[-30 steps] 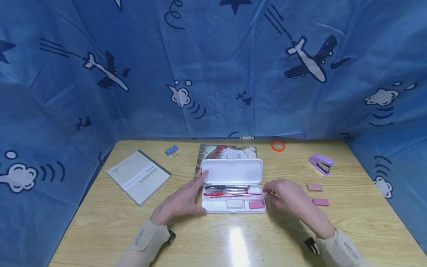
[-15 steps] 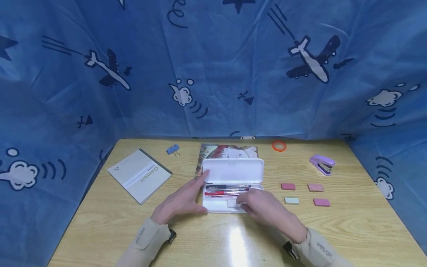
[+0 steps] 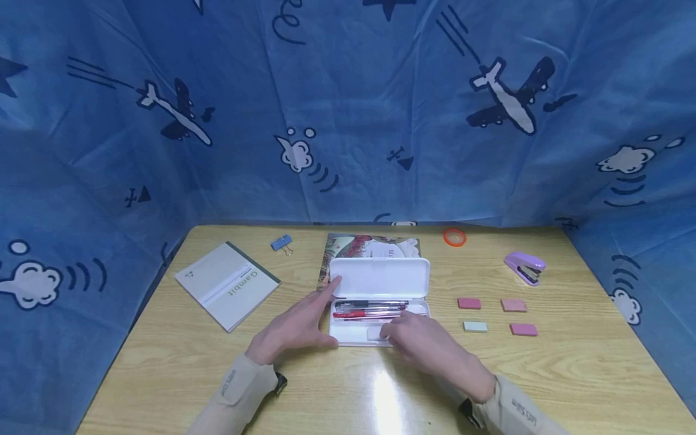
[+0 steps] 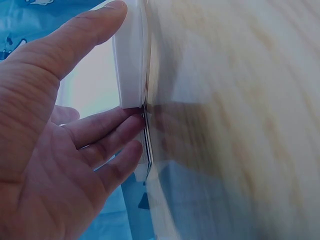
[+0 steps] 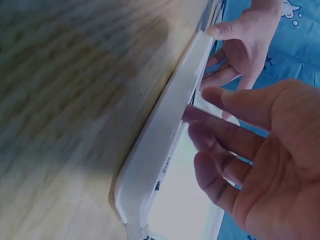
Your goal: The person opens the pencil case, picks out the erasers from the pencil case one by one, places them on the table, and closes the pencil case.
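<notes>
A white pencil case (image 3: pixel 348 338) lies with its lid (image 3: pixel 380 278) raised. Several pens (image 3: pixel 370 307) fill its rear compartment. My left hand (image 3: pixel 296 329) steadies the case's left end, its thumb at the front wall (image 4: pixel 112 17) and its other fingers at the lid. My right hand (image 3: pixel 429 344) reaches over the front compartment, fingertips at the right end of a white eraser (image 3: pixel 374 333). In the right wrist view, the index finger (image 5: pixel 225 132) dips behind the front wall while the thumb (image 5: pixel 245 105) stays apart above it. The compartment's right part is hidden under that hand.
Right of the case lie pink erasers (image 3: pixel 469 303) and a pale green one (image 3: pixel 475 327). A purple stapler (image 3: pixel 525 267) and orange tape roll (image 3: pixel 454 237) sit behind. To the left are a notebook (image 3: pixel 228 285) and blue binder clip (image 3: pixel 281 243). A patterned booklet (image 3: pixel 353 246) lies behind the case.
My right hand has moved left from the case's right end to the white eraser, which has shifted slightly left over the last half second. My left hand stays at the case.
</notes>
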Demonstrator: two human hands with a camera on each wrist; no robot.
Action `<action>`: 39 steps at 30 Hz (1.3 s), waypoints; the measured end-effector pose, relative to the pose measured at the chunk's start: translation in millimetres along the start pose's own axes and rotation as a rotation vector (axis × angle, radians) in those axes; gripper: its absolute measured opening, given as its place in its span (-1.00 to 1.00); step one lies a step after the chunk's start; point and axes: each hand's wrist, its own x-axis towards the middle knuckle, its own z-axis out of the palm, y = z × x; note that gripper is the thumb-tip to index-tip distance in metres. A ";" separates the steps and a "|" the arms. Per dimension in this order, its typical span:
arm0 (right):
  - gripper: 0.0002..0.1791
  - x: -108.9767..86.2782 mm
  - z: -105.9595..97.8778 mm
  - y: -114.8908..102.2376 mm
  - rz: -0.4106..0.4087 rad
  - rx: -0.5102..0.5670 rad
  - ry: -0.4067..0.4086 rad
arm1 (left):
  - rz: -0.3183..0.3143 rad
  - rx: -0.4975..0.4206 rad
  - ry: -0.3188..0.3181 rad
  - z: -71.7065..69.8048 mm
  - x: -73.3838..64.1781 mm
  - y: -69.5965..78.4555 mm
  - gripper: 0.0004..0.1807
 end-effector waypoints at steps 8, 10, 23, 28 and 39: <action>-0.73 7.0 0.3 -1.4 0.035 -0.028 0.009 | 0.004 -0.009 -0.004 -0.5 -0.4 -0.1 0.40; -0.73 8.9 -0.2 -3.7 0.042 -0.037 -0.012 | 0.007 -0.010 -0.004 -0.5 -0.5 0.0 0.40; -0.70 17.0 8.8 -4.3 0.012 -0.047 0.013 | 0.024 -0.004 0.005 0.5 0.4 -1.5 0.41; -0.78 20.4 13.0 -4.8 0.008 -0.059 0.035 | 0.024 0.001 0.007 1.2 0.6 -2.5 0.42; -0.82 25.8 18.4 -6.9 0.067 -0.096 0.106 | 0.025 -0.005 0.004 1.3 1.3 -3.8 0.41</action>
